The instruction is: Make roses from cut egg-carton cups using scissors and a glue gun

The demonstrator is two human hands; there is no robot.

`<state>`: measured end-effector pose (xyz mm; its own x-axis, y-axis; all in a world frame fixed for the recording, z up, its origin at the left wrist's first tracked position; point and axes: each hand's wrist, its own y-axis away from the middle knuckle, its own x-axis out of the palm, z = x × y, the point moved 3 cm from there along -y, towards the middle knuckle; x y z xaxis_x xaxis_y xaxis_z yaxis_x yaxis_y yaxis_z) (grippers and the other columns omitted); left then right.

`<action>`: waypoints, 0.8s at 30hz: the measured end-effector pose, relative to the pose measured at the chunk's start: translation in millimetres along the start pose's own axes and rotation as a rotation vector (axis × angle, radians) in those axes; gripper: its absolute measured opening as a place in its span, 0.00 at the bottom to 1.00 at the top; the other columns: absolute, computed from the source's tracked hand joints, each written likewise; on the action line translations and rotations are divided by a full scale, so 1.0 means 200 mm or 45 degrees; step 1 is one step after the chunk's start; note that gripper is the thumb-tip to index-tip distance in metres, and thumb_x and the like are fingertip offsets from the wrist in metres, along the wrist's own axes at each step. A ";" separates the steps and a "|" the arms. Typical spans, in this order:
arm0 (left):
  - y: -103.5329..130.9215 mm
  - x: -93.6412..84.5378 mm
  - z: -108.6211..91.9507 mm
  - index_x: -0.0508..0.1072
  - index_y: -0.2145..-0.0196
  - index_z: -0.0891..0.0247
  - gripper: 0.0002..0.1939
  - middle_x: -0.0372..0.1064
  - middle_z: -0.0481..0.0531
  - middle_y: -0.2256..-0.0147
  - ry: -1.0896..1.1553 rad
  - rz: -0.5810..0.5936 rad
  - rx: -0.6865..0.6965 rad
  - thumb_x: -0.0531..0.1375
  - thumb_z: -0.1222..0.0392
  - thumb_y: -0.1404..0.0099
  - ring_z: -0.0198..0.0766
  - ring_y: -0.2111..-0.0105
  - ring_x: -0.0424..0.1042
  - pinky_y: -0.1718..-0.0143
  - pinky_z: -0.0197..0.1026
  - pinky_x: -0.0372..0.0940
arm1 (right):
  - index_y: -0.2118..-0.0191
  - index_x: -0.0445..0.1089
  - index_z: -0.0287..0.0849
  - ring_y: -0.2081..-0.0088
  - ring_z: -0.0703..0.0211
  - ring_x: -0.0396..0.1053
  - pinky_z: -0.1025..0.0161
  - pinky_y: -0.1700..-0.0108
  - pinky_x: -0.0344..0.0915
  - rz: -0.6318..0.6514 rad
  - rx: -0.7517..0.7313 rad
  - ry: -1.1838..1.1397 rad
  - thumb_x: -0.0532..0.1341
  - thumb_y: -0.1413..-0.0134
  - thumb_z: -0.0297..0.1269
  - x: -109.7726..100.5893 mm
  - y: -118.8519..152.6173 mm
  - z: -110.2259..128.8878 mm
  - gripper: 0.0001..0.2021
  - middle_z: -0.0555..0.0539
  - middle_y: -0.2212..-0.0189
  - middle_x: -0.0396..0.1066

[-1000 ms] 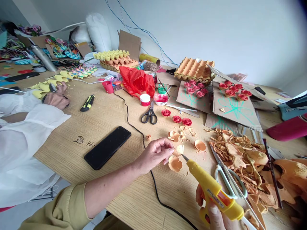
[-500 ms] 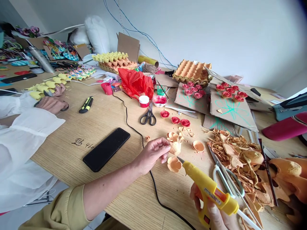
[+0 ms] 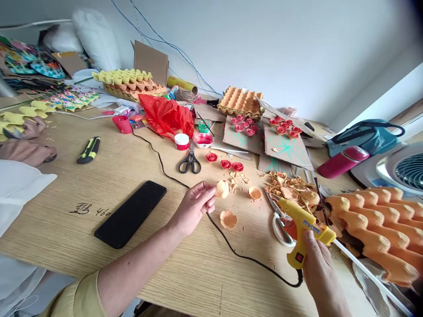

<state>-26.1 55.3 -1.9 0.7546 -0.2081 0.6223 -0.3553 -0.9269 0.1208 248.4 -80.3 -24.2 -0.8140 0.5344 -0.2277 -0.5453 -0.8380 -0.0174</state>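
Note:
My left hand (image 3: 194, 204) pinches a small orange egg-carton cup (image 3: 222, 189) between thumb and fingers. In my right hand (image 3: 317, 264) is a yellow hot glue gun (image 3: 302, 222), its nozzle pointing to the upper left and a white glue stick (image 3: 370, 275) coming out of its back. The nozzle is apart from the cup. A petal-shaped orange piece (image 3: 228, 219) lies on the table below the held cup, and a round orange cup (image 3: 254, 193) stands to its right. White-handled scissors (image 3: 280, 229) lie partly behind the glue gun.
A black phone (image 3: 130, 214) and a black cord (image 3: 244, 255) lie on the table (image 3: 165, 273). Behind are black scissors (image 3: 189, 164), red paper roses (image 3: 225, 164) and orange scraps (image 3: 287, 185). Orange egg trays (image 3: 380, 220) sit right. Another person's hands (image 3: 26, 149) work at left.
The camera view has turned right. My right hand has moved the glue gun away from the cup, to the right. My left hand has raised the cup off the petal pieces.

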 end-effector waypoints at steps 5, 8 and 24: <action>0.00 0.00 0.01 0.71 0.68 0.66 0.18 0.64 0.43 0.75 -0.007 0.032 -0.017 0.74 0.55 0.47 0.25 0.77 0.60 0.78 0.30 0.55 | 0.55 0.78 0.42 0.57 0.45 0.75 0.57 0.63 0.73 -0.112 0.065 0.071 0.62 0.48 0.65 -0.07 -0.02 -0.06 0.31 0.42 0.63 0.79; 0.00 0.00 0.01 0.71 0.68 0.66 0.18 0.64 0.44 0.75 -0.004 0.026 -0.013 0.74 0.55 0.47 0.25 0.77 0.60 0.78 0.30 0.56 | 0.54 0.77 0.42 0.51 0.44 0.74 0.57 0.58 0.73 -0.085 0.035 0.042 0.61 0.47 0.64 -0.04 -0.02 -0.07 0.29 0.42 0.58 0.79; 0.00 -0.01 0.03 0.72 0.67 0.66 0.18 0.66 0.45 0.73 -0.054 0.037 -0.067 0.74 0.55 0.47 0.26 0.76 0.60 0.77 0.30 0.58 | 0.59 0.81 0.46 0.66 0.46 0.74 0.57 0.73 0.68 0.075 0.150 0.087 0.61 0.49 0.66 -0.01 -0.05 -0.04 0.28 0.43 0.67 0.79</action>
<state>-24.4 54.1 -7.2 0.7658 -0.2488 0.5930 -0.4051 -0.9028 0.1444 256.4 -73.8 -31.3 -0.8318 0.4728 -0.2908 -0.5202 -0.8467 0.1114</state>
